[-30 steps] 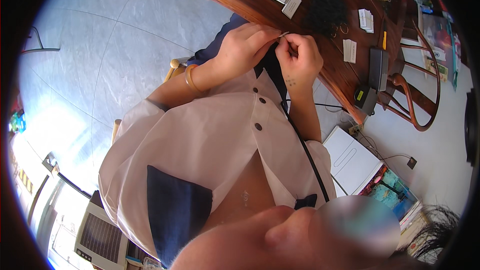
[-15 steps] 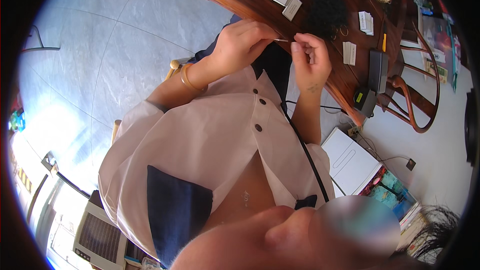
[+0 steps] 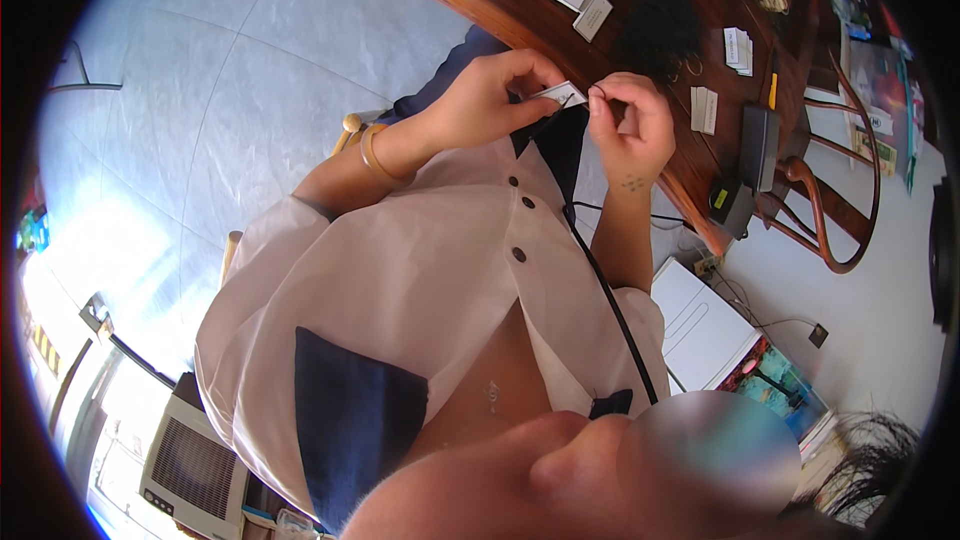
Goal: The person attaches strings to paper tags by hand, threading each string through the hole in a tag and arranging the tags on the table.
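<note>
Between the fingertips of my left hand [image 3: 497, 92], closed in a pinch, is a small white paper tag [image 3: 563, 94], its printed face partly showing. A thin black cord [image 3: 552, 116] runs across the tag and hangs below it. My right hand [image 3: 634, 122] is beside the tag's right corner, thumb and forefinger pinched on what looks like the black cord. Both hands are in front of the dark wooden table's edge. A heap of black cords [image 3: 658, 20] lies on the table beyond my right hand.
On the wooden table [image 3: 560, 35] lie small stacks of white tags [image 3: 590, 16], more tags [image 3: 703, 110] to the right, and a dark box [image 3: 758, 145]. A wooden chair [image 3: 835, 205] stands at the right, and a white carton [image 3: 700, 325] below the table.
The tag has turned from nearly edge-on to show its face, and black cord now shows across it. My right hand has moved slightly right, its fingers closing into a pinch.
</note>
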Action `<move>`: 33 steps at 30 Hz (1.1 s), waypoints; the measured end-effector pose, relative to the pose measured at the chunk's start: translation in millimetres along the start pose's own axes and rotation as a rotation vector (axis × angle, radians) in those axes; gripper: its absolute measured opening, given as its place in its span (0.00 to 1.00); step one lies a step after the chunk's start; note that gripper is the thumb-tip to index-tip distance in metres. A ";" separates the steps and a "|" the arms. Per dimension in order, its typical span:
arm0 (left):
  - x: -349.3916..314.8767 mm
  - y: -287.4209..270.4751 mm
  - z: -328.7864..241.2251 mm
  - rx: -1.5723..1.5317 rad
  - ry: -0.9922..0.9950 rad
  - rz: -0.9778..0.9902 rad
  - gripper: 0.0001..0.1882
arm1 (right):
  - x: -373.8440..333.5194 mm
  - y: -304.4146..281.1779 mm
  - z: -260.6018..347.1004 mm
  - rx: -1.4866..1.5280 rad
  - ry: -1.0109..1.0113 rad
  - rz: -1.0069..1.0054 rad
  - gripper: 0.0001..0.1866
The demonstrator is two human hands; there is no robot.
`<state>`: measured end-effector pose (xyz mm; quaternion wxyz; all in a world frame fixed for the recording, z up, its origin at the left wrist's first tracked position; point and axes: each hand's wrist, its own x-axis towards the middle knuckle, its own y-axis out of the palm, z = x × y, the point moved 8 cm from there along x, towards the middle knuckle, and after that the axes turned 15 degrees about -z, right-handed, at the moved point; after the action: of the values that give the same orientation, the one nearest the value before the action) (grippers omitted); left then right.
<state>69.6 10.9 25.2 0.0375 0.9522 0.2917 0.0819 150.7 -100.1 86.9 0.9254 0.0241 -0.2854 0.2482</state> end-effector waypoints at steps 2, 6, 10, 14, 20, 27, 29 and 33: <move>-1.6 1.1 9.3 -0.074 -0.135 -0.002 0.10 | 1.8 6.8 15.3 -0.145 -0.198 0.068 0.13; -2.9 4.8 11.2 -0.143 -0.187 0.024 0.13 | -10.3 26.9 41.0 -0.496 -0.686 0.179 0.18; -4.9 8.7 8.1 -0.143 -0.251 0.057 0.14 | -8.6 24.1 35.2 -0.512 -0.586 0.146 0.17; -3.8 9.4 -0.6 -0.120 -0.168 0.081 0.14 | -9.9 -0.2 -7.3 -0.100 0.088 -0.132 0.13; -6.0 11.4 6.7 -0.279 -0.281 0.103 0.09 | -20.7 0.6 -18.7 0.024 0.224 -0.127 0.13; -5.4 8.3 14.8 -0.265 -0.261 0.070 0.07 | -25.3 4.2 -21.7 0.084 0.329 -0.070 0.13; -6.5 8.7 14.5 -0.225 -0.249 0.075 0.07 | -24.4 4.5 -19.5 0.063 0.346 -0.030 0.13; -7.8 10.7 11.4 -0.319 -0.294 0.105 0.07 | -21.9 5.3 -19.0 0.256 0.458 -0.013 0.13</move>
<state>71.1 -2.6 14.3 0.2256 0.9498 0.2164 -0.0106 142.4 -101.7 58.6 0.9569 0.0863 -0.0347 0.2753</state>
